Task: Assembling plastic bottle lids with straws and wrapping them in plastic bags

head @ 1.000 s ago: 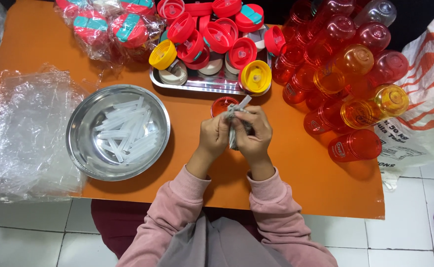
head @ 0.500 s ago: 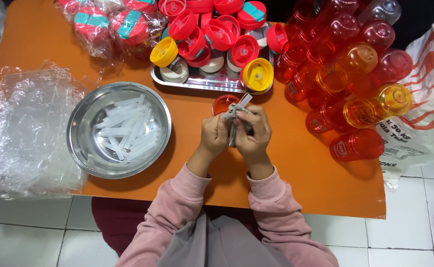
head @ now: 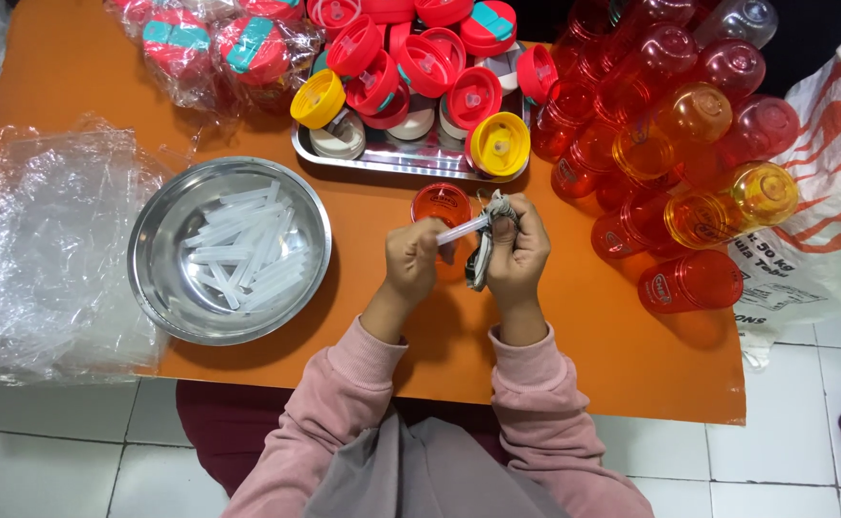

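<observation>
- My left hand pinches a clear straw, fingers pressed together for aim.
- My right hand curls tight around a grey lid piece, steadying it.
- Red cap at twelve o'clock; steel bowl of straws at nine, within reach.

In my left hand I pinch 1 clear plastic straw, a short translucent tube tilted up toward the right, just above the middle of the frame. Its far end meets the small grey-and-dark lid part that my right hand grips, a narrow piece held nearly upright at the frame's centre, mostly hidden by my fingers.
</observation>
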